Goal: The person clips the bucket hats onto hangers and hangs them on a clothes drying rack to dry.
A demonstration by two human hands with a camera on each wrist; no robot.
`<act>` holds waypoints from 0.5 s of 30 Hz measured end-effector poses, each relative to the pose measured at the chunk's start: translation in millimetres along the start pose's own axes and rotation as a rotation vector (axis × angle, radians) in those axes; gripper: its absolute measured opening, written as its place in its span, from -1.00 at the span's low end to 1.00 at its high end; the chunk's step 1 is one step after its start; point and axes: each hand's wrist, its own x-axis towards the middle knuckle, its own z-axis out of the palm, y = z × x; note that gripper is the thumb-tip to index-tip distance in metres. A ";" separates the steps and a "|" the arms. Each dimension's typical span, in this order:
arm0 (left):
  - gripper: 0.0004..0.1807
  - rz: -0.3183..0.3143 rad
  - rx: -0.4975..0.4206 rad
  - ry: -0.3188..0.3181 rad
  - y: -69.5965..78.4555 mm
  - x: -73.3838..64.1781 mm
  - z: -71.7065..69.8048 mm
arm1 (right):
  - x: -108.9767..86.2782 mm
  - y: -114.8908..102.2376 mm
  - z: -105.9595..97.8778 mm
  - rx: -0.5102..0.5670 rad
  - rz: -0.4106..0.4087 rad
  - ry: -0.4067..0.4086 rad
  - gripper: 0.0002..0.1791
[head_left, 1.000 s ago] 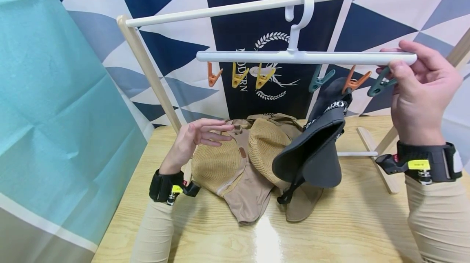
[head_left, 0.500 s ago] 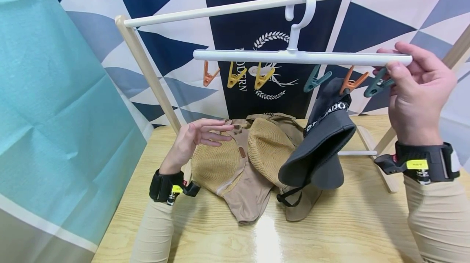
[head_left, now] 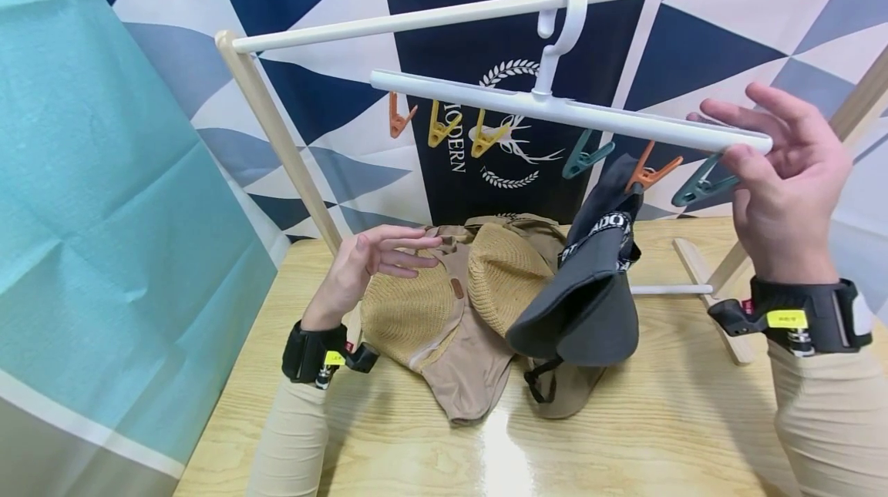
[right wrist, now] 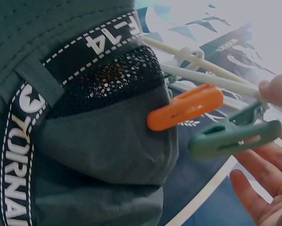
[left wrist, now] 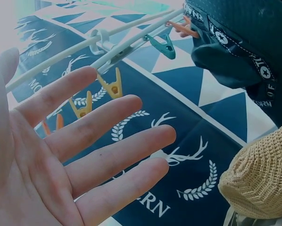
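A white hanger (head_left: 486, 99) hangs by its hook from the rack's bar and slopes down toward its right end. Below it hang several clips in orange, yellow and green. One orange clip (right wrist: 186, 108) grips the crown of a dark grey bucket hat (head_left: 590, 312) with lettered band and chin strap. My right hand (head_left: 794, 166) is at the hanger's right end, thumb tip at the bar, fingers spread loosely behind it, close to a green clip (right wrist: 235, 139). Held out at the left, my left hand (head_left: 381, 262) has its fingers extended and holds nothing.
Tan hats with woven crowns (head_left: 409, 312) lie piled on the wooden table (head_left: 388, 451) beneath the hanger. The rack's bar (head_left: 416, 22) runs across, with wooden legs at either side. A patterned cloth (head_left: 333, 96) hangs behind, a turquoise one (head_left: 125, 196) at left.
The hanger was level and has tipped, its right end lower and left end higher. The right hand's fingers have spread from the bar. The grey hat swung right, then back left. The left hand stayed put.
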 end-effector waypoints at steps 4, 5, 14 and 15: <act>-0.27 -0.001 0.003 0.003 -0.1 -0.1 0.7 | -4.8 -0.7 3.1 0.068 0.009 -0.062 -0.35; -0.27 0.000 0.004 0.004 -0.2 -0.2 0.8 | -6.0 -1.0 4.0 0.072 0.009 -0.077 -0.36; -0.23 -0.009 -0.015 0.011 -0.2 -0.3 1.5 | -11.0 -4.4 7.2 0.058 0.008 -0.153 -0.31; -0.23 -0.013 -0.017 0.009 -0.2 -0.1 1.5 | -11.7 -4.2 7.4 0.070 0.008 -0.156 -0.30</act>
